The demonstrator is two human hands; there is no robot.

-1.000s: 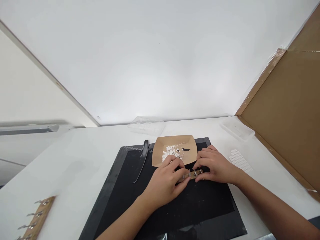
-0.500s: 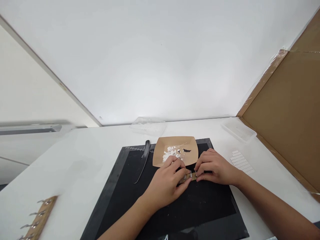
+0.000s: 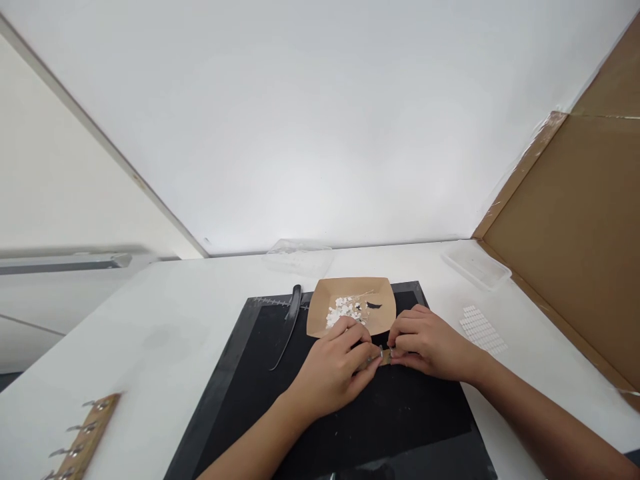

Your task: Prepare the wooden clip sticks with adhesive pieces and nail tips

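Between my two hands, low over the black mat (image 3: 350, 433), is a small wooden strip with metal hooks (image 3: 385, 358), mostly covered by fingers. My left hand (image 3: 334, 365) is closed around its left part, thumb along the near edge. My right hand (image 3: 426, 341) pinches at the strip's right end, by a metal hook. Just beyond the hands stands a brown paper tray (image 3: 320, 300) with white scraps (image 3: 344, 308) and a black scrap (image 3: 373, 305) in it.
A curved black tool (image 3: 290, 323) lies on the mat's left. A similar hook rack (image 3: 93, 437) is at the table's lower left. To the right are white adhesive pads (image 3: 483, 330) and a clear plastic lid (image 3: 476, 267). A clear bag (image 3: 299, 257) lies by the wall; cardboard (image 3: 575, 220) stands right.
The view has shifted slightly. My right hand's fingers have closed in a little over the strip's right end, covering more of it. My left hand keeps its hold.
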